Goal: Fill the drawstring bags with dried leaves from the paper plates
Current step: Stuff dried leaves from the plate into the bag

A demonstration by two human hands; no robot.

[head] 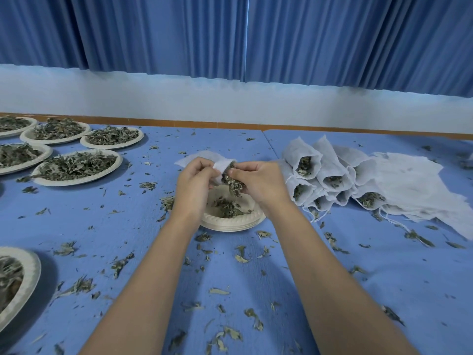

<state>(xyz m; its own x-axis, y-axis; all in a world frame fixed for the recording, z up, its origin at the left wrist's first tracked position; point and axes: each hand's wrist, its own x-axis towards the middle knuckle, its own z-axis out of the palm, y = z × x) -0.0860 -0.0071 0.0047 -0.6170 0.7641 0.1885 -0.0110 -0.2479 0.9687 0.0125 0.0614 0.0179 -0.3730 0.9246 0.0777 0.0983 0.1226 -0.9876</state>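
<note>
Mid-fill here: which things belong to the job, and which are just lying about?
Job: left hand holding the open bag; right hand pinching leaves; stacked plates below; full plates; filled bags; empty bags.
Lying about: leaf scraps on the tablecloth; blue curtain.

- Plain workroom set up for hand-packing.
- Blue curtains [179, 34] hang above a bare white wall [230, 103].
- Blue worktop [384, 278] carries many paper plates [64, 182] of dried leaves [74, 162] and stacked cloth bags [330, 152].

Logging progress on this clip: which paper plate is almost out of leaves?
The plate beneath the left hand and right hand: only a small clump of leaves lies in it. The plates at left are heaped.
</note>
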